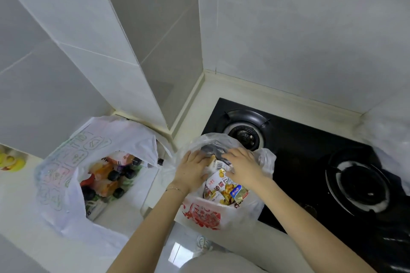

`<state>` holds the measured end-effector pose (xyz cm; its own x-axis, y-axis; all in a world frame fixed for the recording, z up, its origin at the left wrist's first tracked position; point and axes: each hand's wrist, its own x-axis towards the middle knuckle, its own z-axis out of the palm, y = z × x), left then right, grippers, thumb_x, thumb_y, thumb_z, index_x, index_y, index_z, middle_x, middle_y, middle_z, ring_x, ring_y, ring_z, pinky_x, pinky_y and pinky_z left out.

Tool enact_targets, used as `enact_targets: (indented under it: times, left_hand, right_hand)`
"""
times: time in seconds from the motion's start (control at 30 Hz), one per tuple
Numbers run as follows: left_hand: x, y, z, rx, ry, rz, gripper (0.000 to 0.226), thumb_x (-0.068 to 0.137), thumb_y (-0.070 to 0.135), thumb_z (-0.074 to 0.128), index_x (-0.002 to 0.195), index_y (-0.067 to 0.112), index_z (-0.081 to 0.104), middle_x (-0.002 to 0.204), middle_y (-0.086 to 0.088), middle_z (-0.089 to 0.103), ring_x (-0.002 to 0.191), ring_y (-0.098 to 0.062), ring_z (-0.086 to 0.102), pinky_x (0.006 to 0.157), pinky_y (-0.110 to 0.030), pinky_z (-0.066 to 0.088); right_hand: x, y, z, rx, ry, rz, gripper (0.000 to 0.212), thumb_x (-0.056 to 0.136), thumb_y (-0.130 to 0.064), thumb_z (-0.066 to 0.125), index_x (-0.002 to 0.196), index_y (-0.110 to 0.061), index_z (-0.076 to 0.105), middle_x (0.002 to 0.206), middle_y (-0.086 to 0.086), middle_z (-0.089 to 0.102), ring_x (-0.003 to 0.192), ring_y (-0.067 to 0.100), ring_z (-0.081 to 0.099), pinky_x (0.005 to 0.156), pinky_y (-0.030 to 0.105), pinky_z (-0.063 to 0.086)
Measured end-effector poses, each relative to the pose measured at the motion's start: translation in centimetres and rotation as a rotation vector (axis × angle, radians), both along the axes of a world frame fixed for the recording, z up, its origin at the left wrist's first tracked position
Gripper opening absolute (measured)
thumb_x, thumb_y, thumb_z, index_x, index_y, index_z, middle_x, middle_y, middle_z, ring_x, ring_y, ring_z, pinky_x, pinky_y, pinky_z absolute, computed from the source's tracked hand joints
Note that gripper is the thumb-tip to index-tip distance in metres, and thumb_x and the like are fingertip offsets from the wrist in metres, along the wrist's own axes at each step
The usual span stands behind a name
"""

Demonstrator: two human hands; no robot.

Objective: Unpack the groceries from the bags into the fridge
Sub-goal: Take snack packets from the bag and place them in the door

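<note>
Two bare forearms are reaching up from the bottom edge, both going into the mouth of a thin white plastic bag with red print (pixel 206 215), which is sitting at the front edge of the cream countertop (pixel 20 210) and overlapping the near-left corner of the black glass gas hob (pixel 310 162). The left hand (pixel 193 169) is curling its fingers around a pale barcoded snack packet (pixel 218 164) on top of the bag's load. The right hand (pixel 244 165) is lying bent-fingered over the contents; whether it is grasping anything cannot be told. A white-and-yellow snack packet (pixel 223 185) is lying just below them. A larger white bag with faint pastel print (pixel 64 175) is gaping open well to the left, with dark-capped bottles (pixel 115 176) inside, and bare counter is showing between the two bags.
</note>
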<state>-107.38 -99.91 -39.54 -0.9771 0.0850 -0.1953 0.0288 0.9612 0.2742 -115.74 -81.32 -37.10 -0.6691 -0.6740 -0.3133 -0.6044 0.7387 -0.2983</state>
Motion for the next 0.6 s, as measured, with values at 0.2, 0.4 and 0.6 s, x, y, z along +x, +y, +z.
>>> enact_targets:
  times: [0.2,0.4,0.6]
  left_hand:
    - [-0.6,-0.4,-0.7,-0.038,-0.111,0.036,0.050,0.098,0.043,0.046,0.144,0.024,0.040,0.154,0.004,0.030,0.149,-0.019,0.009,0.119,-0.038,-0.007]
    - [-0.2,-0.9,-0.9,0.049,-0.040,0.047,0.041,0.095,0.036,0.048,0.134,0.025,0.051,0.149,0.006,0.038,0.145,-0.019,0.020,0.120,-0.038,0.000]
    - [0.4,-0.8,0.4,0.381,0.131,0.176,0.029,0.091,0.017,0.054,0.118,0.020,0.064,0.119,0.004,0.064,0.113,-0.016,0.054,0.102,-0.028,0.039]
  right_hand:
    - [0.7,-0.9,-1.9,0.133,0.037,-0.029,0.057,0.090,-0.044,0.056,0.140,-0.021,0.043,0.151,0.002,0.025,0.143,0.024,0.014,0.118,0.042,0.010]
    - [0.8,-1.5,-2.5,0.030,0.099,-0.095,0.032,0.093,-0.028,0.054,0.124,-0.020,0.057,0.140,-0.003,0.040,0.135,0.020,0.028,0.114,0.033,0.018]
    - [0.1,-1.7,-1.4,-0.122,0.030,-0.242,0.007,0.091,-0.024,0.061,0.090,-0.023,0.068,0.116,-0.010,0.054,0.112,0.013,0.041,0.098,0.028,0.029]
